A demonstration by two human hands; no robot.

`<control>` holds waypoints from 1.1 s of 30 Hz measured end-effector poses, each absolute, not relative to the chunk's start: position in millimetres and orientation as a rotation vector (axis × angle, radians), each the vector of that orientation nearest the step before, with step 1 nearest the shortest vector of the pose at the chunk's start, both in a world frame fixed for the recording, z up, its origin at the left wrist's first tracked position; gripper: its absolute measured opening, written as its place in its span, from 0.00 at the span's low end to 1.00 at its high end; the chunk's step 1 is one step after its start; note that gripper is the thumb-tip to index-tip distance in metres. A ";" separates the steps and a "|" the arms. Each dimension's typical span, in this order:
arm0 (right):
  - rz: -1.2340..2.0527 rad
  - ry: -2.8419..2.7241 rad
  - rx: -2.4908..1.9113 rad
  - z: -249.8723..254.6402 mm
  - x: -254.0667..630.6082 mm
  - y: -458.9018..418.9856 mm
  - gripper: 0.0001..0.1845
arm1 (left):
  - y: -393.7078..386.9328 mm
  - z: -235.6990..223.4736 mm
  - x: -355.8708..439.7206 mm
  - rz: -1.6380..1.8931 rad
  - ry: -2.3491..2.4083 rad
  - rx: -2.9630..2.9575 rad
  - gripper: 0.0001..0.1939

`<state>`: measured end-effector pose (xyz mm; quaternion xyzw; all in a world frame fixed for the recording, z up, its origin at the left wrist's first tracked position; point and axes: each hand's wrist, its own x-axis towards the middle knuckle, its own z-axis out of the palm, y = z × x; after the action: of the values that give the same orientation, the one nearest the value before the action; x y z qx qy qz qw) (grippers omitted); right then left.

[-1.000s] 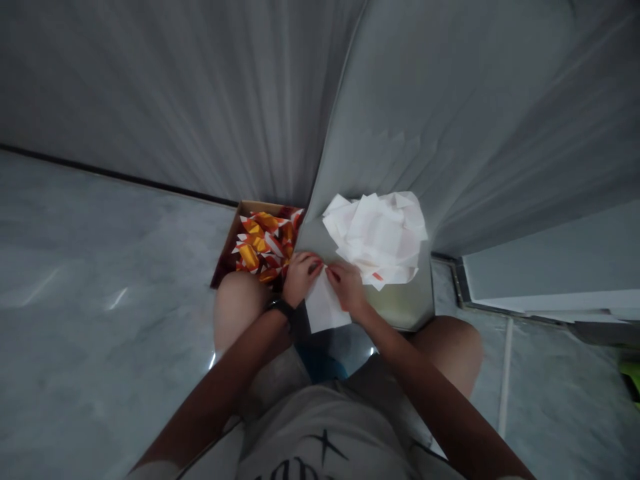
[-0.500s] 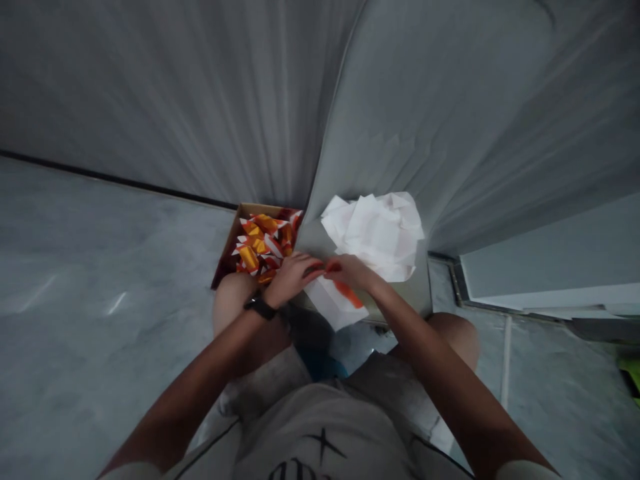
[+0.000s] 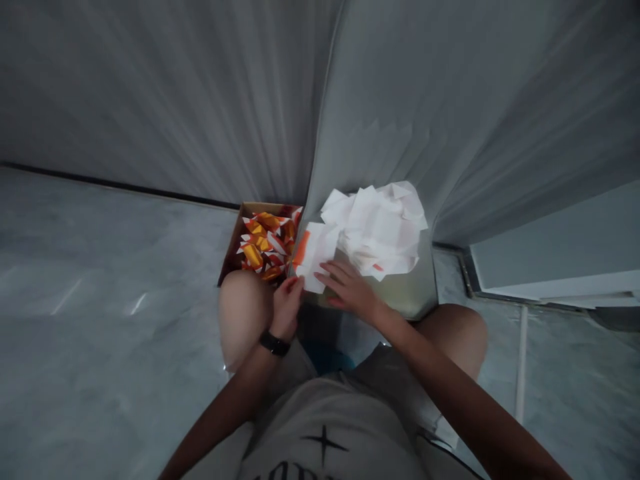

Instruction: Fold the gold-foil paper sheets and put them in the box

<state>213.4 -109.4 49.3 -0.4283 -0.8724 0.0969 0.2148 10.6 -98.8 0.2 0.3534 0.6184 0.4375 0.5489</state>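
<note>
My left hand (image 3: 288, 305), with a dark watch on its wrist, pinches the lower left corner of a white paper sheet (image 3: 318, 248) that has an orange strip along its left side. The sheet lies on a grey surface (image 3: 405, 297) between my knees. My right hand (image 3: 349, 288) is open, its fingers stretched out over the sheet's lower right edge. Just right of the sheet rests a loose pile of white papers (image 3: 383, 227), one showing a small orange mark.
Left of the surface, by my left knee, stands an open cardboard box (image 3: 231, 248) holding several orange-and-white folded or wrapped pieces (image 3: 253, 255). Grey draped fabric (image 3: 200, 100) hangs behind. A pale, glossy floor (image 3: 100, 347) lies around.
The sheet has gone from between both hands above my lap onto the surface, its orange strip now to the left. My right hand has opened; my left has moved down to the sheet's corner.
</note>
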 end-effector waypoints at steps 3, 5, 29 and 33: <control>0.305 -2.379 -1.251 -2.1 225.2 -118.7 0.26 | -104.5 -16.8 19.3 1.055 1.507 0.869 0.23; 0.314 -2.312 -1.264 -21.0 227.2 -118.4 0.20 | -102.6 -22.0 20.3 1.048 1.527 0.927 0.21; 0.290 -2.465 -1.121 -6.6 206.3 -106.8 0.16 | -94.5 -5.9 -8.6 0.768 1.739 1.605 0.13; 0.300 -2.455 -1.127 -7.0 199.5 -111.0 0.11 | -89.6 -10.9 -12.2 0.793 1.690 1.510 0.13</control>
<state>199.5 -111.0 -7.0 -0.4055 -0.8831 0.1078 0.2101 -12.2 -89.6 -10.9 0.5862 0.6561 0.3080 0.3620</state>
